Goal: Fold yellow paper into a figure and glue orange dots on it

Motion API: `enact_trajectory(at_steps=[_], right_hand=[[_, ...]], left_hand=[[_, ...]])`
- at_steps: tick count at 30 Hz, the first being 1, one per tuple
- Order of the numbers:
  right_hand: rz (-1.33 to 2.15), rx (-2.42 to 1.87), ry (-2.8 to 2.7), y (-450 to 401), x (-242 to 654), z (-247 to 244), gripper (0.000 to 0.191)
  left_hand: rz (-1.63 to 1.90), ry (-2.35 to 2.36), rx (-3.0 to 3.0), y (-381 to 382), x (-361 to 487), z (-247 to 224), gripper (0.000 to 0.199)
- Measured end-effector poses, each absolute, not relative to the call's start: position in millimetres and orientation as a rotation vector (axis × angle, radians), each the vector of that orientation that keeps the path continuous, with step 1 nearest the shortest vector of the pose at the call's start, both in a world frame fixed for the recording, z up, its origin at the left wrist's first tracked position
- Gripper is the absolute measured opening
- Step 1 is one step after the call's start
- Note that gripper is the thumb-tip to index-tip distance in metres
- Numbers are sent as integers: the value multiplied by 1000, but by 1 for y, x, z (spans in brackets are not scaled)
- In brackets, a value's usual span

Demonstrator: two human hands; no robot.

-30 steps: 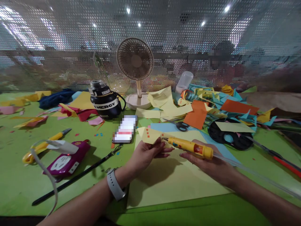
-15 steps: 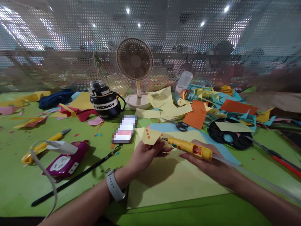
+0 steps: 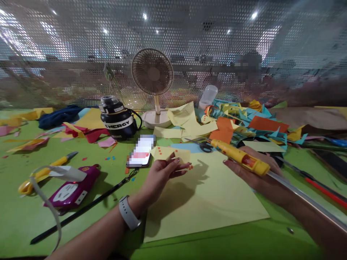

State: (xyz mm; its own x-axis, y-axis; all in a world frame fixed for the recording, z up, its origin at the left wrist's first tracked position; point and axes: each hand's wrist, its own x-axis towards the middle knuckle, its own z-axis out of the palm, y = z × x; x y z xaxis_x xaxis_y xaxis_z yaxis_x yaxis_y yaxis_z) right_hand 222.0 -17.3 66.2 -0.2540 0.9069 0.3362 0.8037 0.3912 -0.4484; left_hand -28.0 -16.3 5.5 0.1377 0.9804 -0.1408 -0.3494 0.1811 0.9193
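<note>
My left hand (image 3: 165, 175), with a pale watch strap at its wrist, pinches a small yellow paper piece (image 3: 183, 154) marked with small orange squares. In my right hand (image 3: 257, 177) is a yellow pen-like tool (image 3: 238, 155), its tip pointing up and left, apart from the paper piece. A clear rod or tube (image 3: 298, 198) runs from the tool's back end along my right forearm. Beneath both hands lies a large pale yellow sheet (image 3: 211, 213). A few orange squares (image 3: 191, 167) show by my left fingertips.
A phone (image 3: 141, 150), black bottle (image 3: 118, 122) and fan (image 3: 153, 74) stand or lie beyond my hands. At left are a purple power bank (image 3: 73, 191) and yellow cutter (image 3: 54, 166). Black scissors (image 3: 206, 146) and paper scraps (image 3: 265, 122) lie behind.
My right hand has moved right with the yellow tool, whose tip has left the paper piece. My left hand still holds that piece, now tilted differently. The view has shifted slightly.
</note>
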Motion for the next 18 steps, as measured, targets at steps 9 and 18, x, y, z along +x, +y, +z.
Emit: enact_trajectory(at_steps=[9,18], right_hand=[[207,-1676,-2208,4,306,36,53],[125,-1714,-2445,7,344,20,55]], left_hand=[[1268,945,868,-13,-32,6,25],[1299,1057,882,-9,-38,6,22]])
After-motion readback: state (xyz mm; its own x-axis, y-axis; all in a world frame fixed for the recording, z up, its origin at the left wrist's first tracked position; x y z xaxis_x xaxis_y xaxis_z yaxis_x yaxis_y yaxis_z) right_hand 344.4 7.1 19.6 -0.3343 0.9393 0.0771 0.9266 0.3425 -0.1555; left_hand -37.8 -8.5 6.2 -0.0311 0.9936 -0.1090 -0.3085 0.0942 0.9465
